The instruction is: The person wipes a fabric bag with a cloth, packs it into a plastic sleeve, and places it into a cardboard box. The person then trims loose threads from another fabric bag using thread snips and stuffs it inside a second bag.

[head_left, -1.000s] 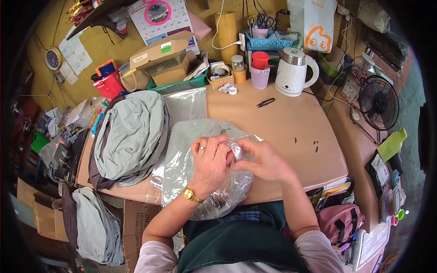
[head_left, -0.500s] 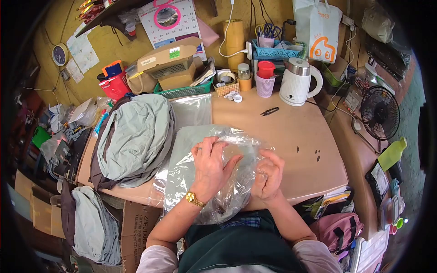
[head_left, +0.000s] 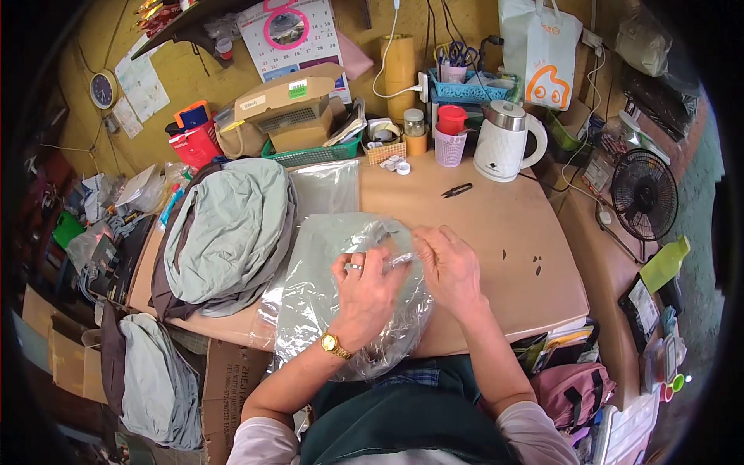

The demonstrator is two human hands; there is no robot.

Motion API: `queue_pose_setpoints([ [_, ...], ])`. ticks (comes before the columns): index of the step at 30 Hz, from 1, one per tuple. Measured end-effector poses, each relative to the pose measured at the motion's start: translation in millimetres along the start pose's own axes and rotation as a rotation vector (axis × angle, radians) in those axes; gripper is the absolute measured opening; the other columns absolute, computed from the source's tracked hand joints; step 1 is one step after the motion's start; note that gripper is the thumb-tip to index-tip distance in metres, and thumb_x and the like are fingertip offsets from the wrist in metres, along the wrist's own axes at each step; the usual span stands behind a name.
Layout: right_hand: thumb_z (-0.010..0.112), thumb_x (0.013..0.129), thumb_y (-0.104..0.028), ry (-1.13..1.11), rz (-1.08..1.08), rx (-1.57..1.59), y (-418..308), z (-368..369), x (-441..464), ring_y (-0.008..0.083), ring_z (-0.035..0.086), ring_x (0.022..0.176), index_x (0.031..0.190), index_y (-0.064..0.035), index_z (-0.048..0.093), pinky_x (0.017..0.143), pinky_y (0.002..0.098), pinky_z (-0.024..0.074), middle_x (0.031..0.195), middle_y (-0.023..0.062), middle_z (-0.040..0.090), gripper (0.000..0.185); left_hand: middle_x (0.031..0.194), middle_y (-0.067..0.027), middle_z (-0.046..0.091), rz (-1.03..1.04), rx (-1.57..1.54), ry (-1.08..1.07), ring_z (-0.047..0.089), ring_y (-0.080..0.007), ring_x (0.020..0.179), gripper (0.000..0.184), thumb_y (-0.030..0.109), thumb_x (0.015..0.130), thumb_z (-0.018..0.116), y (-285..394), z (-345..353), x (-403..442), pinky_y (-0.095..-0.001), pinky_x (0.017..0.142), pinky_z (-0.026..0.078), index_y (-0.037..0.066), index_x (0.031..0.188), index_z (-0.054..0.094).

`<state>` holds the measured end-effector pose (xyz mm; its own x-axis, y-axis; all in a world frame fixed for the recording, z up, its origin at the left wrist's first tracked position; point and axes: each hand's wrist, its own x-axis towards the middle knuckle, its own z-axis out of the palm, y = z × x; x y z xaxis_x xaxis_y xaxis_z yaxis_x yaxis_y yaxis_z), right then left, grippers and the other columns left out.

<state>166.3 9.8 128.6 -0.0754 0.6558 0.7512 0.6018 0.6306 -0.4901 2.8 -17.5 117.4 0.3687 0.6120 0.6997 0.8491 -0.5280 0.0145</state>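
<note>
Upward and inward, the right hand (head_left: 452, 271) has moved since half a second earlier, closing the gap to the left hand (head_left: 366, 301), whose fingers have curled in from a wider spread. Right thumb and fingertips are drawn together on the crinkled upper edge of a clear plastic bag (head_left: 316, 260), pinching the film. The left hand's fingers are bent, about half closed, over the same bag (a ring (head_left: 354, 266) shows on one of them); its thumb is blurred, so whether it grips the film cannot be told.

The bag lies on the near part of the table (head_left: 515, 225), with pale grey fabric inside, in front of the person. Just left of it sits a pile of grey and dark brown fabric (head_left: 232, 232), and a flat clear plastic sheet (head_left: 329, 186) extends beyond it toward the baskets. Small black snips (head_left: 457, 190) lie farther back, near the white kettle (head_left: 500, 147).
</note>
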Motion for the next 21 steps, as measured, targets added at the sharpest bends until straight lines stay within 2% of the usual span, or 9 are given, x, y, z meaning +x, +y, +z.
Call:
queue_pose_setpoints([
  [2, 0.059, 0.094, -0.019, -0.259, 0.09, -0.061, -1.8, -3.6, -0.8, 0.0378, 0.064, 0.076, 0.099, -0.003, 0.06, 0.063, 0.0455, 0.0493, 0.079, 0.0172, 0.065, 0.017, 0.108, -0.0081, 0.054, -0.012, 0.058, 0.01, 0.051, -0.0252, 0.094, 0.023, 0.004, 0.072, 0.068, -2.2, 9.0, 0.9, -0.0463, 0.093, 0.032, 0.016, 0.092, 0.07],
  [3, 0.059, 0.094, -0.019, -0.259, 0.093, -0.062, 1.6, -2.6, -3.6, 0.0378, 0.064, 0.076, 0.099, -0.003, 0.06, 0.063, 0.0455, 0.0493, 0.079, 0.0172, 0.065, 0.017, 0.109, -0.0078, 0.055, -0.018, 0.115, 0.024, 0.051, -0.0247, 0.096, 0.021, 0.006, 0.071, 0.069, -2.2, 12.6, 1.5, -0.047, 0.094, 0.032, 0.017, 0.089, 0.071],
  [5, 0.054, 0.097, -0.031, -0.416, 0.115, -0.024, 8.5, 0.5, -6.3, 0.0371, 0.062, 0.073, 0.112, -0.0039, 0.057, 0.063, 0.044, 0.0474, 0.076, 0.0147, 0.063, 0.031, 0.111, -0.0076, 0.055, -0.023, -0.01, 0.072, 0.051, -0.0249, 0.096, 0.02, 0.008, 0.071, 0.071, 4.5, 9.0, 6.1, -0.0475, 0.094, 0.032, 0.016, 0.089, 0.07],
  [9, 0.05, 0.098, -0.035, -0.431, 0.221, 0.24, -1.5, -10.2, 0.2, 0.0387, 0.062, 0.075, 0.12, -0.0026, 0.049, 0.066, 0.0452, 0.0473, 0.075, 0.0157, 0.063, 0.04, 0.115, -0.007, 0.055, 0.042, -0.124, 0.187, 0.051, -0.0265, 0.099, 0.016, 0.015, 0.072, 0.075, 1.7, 10.8, 9.9, -0.0486, 0.096, 0.032, 0.014, 0.087, 0.068],
  [12, 0.052, 0.099, -0.027, -0.43, 0.243, 0.282, 1.6, -12.8, 3.3, 0.0338, 0.066, 0.076, 0.118, -0.0002, 0.047, 0.068, 0.0424, 0.0488, 0.077, 0.0161, 0.065, 0.034, 0.118, -0.007, 0.055, -0.022, -0.107, 0.142, 0.051, -0.0282, 0.106, 0.013, 0.018, 0.076, 0.074, 3.1, 8.4, 14.3, -0.0521, 0.101, 0.029, 0.012, 0.084, 0.066],
  [14, 0.054, 0.098, -0.014, -0.378, 0.527, 0.556, 10.7, -10.9, 6.0, 0.0226, 0.068, 0.076, 0.118, 0.0001, 0.048, 0.066, 0.0336, 0.05, 0.077, 0.0115, 0.067, 0.026, 0.12, -0.0074, 0.054, -0.044, -0.102, 0.119, 0.051, -0.0289, 0.111, 0.012, 0.019, 0.078, 0.074, 4.3, 5.9, 15.9, -0.054, 0.104, 0.026, 0.012, 0.082, 0.065],
  [15, 0.054, 0.098, -0.014, -0.379, 0.533, 0.557, 18.3, -7.7, 4.5, 0.0226, 0.068, 0.076, 0.118, 0.0001, 0.048, 0.066, 0.0336, 0.05, 0.077, 0.0115, 0.067, 0.026, 0.123, -0.0078, 0.053, -0.065, -0.096, 0.097, 0.05, -0.0297, 0.115, 0.012, 0.02, 0.079, 0.073, 4.9, 5.4, 15.2, -0.0558, 0.107, 0.023, 0.012, 0.081, 0.064],
  [17, 0.058, 0.094, -0.005, -0.188, 0.536, 0.934, 35.9, 2.6, -1.3, 0.0155, 0.067, 0.075, 0.118, -0.0012, 0.05, 0.064, 0.0268, 0.051, 0.078, 0.0078, 0.067, 0.025, 0.125, -0.0087, 0.052, -0.055, -0.128, 0.073, 0.048, -0.0315, 0.119, 0.013, 0.019, 0.08, 0.072, 4.6, 5.5, 12.0, -0.0573, 0.108, 0.021, 0.011, 0.079, 0.063],
  [21, 0.061, 0.092, -0.004, 0.002, 0.739, 1.28, 52.9, 15.0, -13.1, 0.0178, 0.067, 0.071, 0.113, -0.0035, 0.053, 0.065, 0.0277, 0.0543, 0.078, 0.0078, 0.067, 0.023, 0.128, -0.0108, 0.051, -0.065, -0.353, -0.002, 0.044, -0.0354, 0.127, 0.013, 0.017, 0.082, 0.071, 2.5, -3.0, 7.8, -0.0549, 0.11, 0.021, 0.009, 0.078, 0.061],
])
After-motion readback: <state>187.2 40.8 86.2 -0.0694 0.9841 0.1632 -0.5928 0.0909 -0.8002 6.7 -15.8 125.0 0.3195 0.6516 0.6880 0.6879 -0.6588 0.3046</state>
